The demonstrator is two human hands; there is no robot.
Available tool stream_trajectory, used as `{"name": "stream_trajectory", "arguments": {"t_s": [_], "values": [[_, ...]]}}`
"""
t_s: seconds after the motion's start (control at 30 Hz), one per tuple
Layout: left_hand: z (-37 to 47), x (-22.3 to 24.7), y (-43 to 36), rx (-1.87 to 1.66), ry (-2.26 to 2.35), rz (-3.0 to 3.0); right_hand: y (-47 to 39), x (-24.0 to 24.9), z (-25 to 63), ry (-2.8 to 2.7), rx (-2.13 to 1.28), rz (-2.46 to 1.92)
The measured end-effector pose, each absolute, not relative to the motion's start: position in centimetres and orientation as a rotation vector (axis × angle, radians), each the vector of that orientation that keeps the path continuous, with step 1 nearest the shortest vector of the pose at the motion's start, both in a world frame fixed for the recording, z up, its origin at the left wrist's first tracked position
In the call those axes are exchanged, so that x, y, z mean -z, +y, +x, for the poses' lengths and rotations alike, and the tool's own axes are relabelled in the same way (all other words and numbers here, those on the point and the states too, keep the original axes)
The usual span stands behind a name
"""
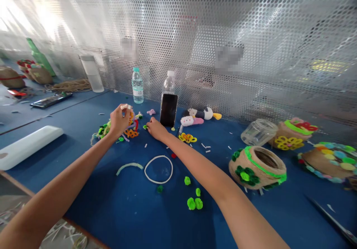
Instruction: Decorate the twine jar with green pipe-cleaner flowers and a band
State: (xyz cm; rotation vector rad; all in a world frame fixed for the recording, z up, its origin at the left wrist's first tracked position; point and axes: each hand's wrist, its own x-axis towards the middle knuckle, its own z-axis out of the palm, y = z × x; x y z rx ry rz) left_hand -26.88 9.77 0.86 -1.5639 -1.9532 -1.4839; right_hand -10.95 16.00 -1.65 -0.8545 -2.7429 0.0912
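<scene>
My left hand [119, 120] is closed around a small cream-white fuzzy piece [126, 107], above a heap of coloured pipe cleaners [104, 130]. Orange pipe-cleaner loops [131, 133] lie just beneath it. Further right, my right hand [156, 129] reaches down to the table with its fingertips together at a small green fuzzy ball [145, 127]. In front of my arms lie a white ring [158, 169], a pale green strip [129, 166], a dark green ball [160, 189] and several bright green balls [191, 203].
A phone [169, 110] leans against a clear bottle [169, 83]; another water bottle [137, 86] stands left. Twine-wrapped jars [258, 167] and a glass jar [259, 131] sit right, near scissors [331, 217]. A white plastic case [30, 146] lies left. Perforated metal panel [195, 29] behind.
</scene>
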Motion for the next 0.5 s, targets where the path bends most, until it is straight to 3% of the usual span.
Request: {"name": "stream_trajectory", "arguments": {"t_s": [0.5], "values": [[-27.9,-1.0,10.3,1.891,-2.007,-1.439,14.6,0.7,-11.0,-2.873,0.243,-0.718]]}}
